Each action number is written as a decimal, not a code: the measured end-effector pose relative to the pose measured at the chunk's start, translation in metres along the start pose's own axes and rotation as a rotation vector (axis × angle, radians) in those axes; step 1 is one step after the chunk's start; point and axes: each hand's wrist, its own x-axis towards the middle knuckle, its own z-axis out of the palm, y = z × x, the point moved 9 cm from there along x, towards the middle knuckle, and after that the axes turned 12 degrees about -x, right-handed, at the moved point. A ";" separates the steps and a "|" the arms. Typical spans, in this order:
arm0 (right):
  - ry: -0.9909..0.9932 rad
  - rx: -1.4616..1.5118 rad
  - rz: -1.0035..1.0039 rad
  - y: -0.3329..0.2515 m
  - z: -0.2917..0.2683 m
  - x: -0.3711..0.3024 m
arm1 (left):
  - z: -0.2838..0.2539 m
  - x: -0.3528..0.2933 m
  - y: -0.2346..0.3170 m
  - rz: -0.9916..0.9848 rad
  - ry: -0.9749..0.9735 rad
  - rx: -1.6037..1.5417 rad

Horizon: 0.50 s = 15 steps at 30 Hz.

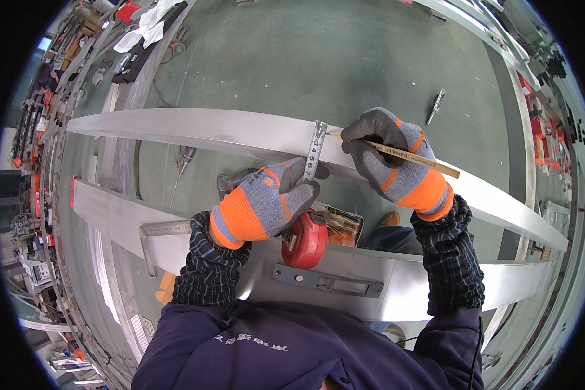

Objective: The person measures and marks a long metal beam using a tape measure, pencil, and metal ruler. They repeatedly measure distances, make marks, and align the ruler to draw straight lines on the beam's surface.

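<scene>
Both my hands wear grey and orange work gloves. My left hand [273, 198] is closed on a tape measure, its thumb and fingers pinching the pulled-out blade [315, 151]. The red tape case [307, 242] hangs below that hand. The blade lies across the far metal beam [240, 130], its end at the beam's far edge. Just right of the blade, my right hand [387, 153] grips a flat wooden carpenter's pencil [416, 159]. Its tip end is at the beam's top face, partly hidden by the fingers.
A nearer metal beam [123, 221] runs parallel, carrying a steel square [166, 229] and a grey slotted plate [328, 281]. Between the beams are a power drill [224, 185] and a tool box [344, 224]. A metal piece [437, 106] lies on the green floor. Cluttered racks line the left.
</scene>
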 end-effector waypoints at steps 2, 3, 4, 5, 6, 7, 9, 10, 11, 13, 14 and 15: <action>0.000 0.001 0.003 0.000 0.000 0.000 | 0.001 0.001 -0.001 -0.006 -0.002 -0.003; 0.001 0.012 0.007 0.001 0.000 0.000 | 0.000 0.001 -0.003 -0.048 0.004 -0.056; 0.002 0.022 0.012 0.001 0.000 0.000 | 0.000 0.002 -0.005 -0.090 0.012 -0.109; 0.004 0.020 0.010 0.001 0.000 0.000 | 0.001 0.002 -0.008 -0.168 0.025 -0.213; 0.006 0.019 0.008 0.000 0.000 0.000 | 0.002 0.002 -0.012 -0.247 0.039 -0.316; 0.007 0.017 0.006 0.000 0.000 -0.001 | 0.001 0.002 -0.010 -0.231 0.035 -0.295; 0.013 0.025 0.010 0.000 0.000 -0.001 | 0.001 0.002 -0.007 -0.198 0.028 -0.254; 0.016 0.030 0.011 0.000 0.000 -0.001 | 0.001 0.002 -0.006 -0.168 0.022 -0.227; 0.015 0.032 0.010 0.000 0.000 0.000 | 0.001 0.001 -0.007 -0.138 0.016 -0.199; 0.014 0.035 0.012 0.000 0.001 -0.001 | 0.002 0.002 -0.008 -0.153 0.011 -0.204; 0.014 0.034 0.015 0.001 0.001 -0.001 | 0.001 0.003 -0.008 -0.197 0.014 -0.235; 0.013 0.035 0.017 0.000 0.001 -0.001 | 0.001 0.003 -0.010 -0.243 0.019 -0.265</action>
